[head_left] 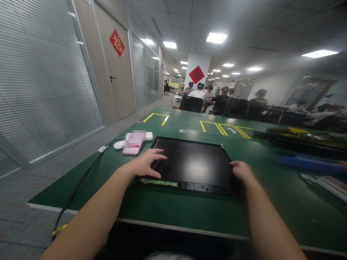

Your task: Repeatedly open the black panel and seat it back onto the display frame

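Observation:
A black flat display panel [193,157] lies face up on the green table [184,207] in front of me. A narrow green circuit board [159,183] runs along the left part of its near edge. Over the panel's left side is my left hand [148,163], open, with its fingers and thumb spread. I cannot tell whether these fingertips touch the surface. On the opposite side, my right hand [242,172] is closed, pinching the panel's right edge between thumb and fingers.
Left of the panel lie a pink-screened phone [133,144], a white mouse-like object [118,144] and a white case [149,136]. A dark cable [78,184] crosses the left table edge. At right are a blue tray [306,160] and stacked dark parts [300,137]. Several people sit beyond.

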### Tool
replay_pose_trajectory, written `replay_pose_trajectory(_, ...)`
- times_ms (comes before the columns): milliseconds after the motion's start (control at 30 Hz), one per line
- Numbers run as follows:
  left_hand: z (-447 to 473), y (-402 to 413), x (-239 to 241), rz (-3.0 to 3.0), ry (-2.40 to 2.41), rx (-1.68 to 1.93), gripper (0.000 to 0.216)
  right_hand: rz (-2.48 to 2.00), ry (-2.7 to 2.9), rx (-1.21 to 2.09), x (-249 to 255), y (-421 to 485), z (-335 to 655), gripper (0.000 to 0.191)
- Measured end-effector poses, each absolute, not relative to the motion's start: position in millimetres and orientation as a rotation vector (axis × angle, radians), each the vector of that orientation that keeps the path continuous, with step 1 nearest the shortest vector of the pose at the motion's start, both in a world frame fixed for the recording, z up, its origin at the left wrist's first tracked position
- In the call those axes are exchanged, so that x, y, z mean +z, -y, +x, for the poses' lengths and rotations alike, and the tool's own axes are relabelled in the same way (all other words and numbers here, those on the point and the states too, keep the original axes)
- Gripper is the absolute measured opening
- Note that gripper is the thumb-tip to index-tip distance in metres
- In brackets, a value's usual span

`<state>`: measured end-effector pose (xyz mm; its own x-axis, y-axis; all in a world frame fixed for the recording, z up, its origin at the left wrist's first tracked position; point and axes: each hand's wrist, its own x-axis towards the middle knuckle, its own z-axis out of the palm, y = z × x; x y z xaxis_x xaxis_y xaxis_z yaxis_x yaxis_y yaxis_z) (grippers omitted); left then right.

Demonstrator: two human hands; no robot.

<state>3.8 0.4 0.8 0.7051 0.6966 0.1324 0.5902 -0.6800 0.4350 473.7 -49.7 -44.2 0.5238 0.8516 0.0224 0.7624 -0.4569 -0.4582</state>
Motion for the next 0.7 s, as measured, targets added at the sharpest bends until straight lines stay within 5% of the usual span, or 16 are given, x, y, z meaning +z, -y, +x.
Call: replay_pose_trajectory(700,16.0,12.9,18.3,2.672,-0.846,0.377,0.057,-2.371,1.339,0.272,-49.7,49.5,475.9,0.047)
